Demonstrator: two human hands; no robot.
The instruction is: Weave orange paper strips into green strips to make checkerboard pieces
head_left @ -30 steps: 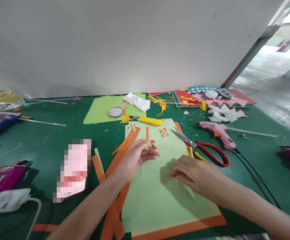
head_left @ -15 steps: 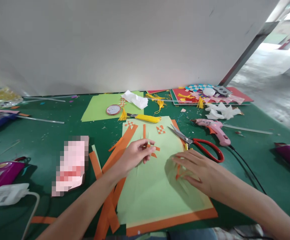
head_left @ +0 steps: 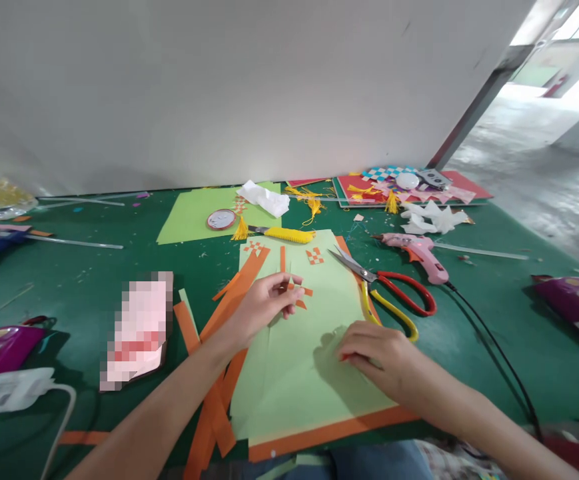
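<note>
My left hand pinches a small piece of crossed orange and pale green paper strips between thumb and fingers, just above a light green paper sheet. My right hand is closed over the right part of that sheet, and an orange-red bit of paper strip peeks out at its fingertips. Most of that strip is hidden by the fingers. Scissors with one red and one yellow handle lie partly open beyond my right hand. Small orange checkered woven pieces rest at the sheet's far end.
Long orange paper strips lie left of the sheet, beside a phone-like pixelated item. A yellow cutter knife and a round tin are further back. A pink glue gun with its cord is right; a pale wall rises behind.
My right hand has drawn in its spread fingers, closing on the orange strip and moving slightly nearer me, uncovering the scissors' yellow handle. My left hand keeps its pinch. The view has shifted slightly.
</note>
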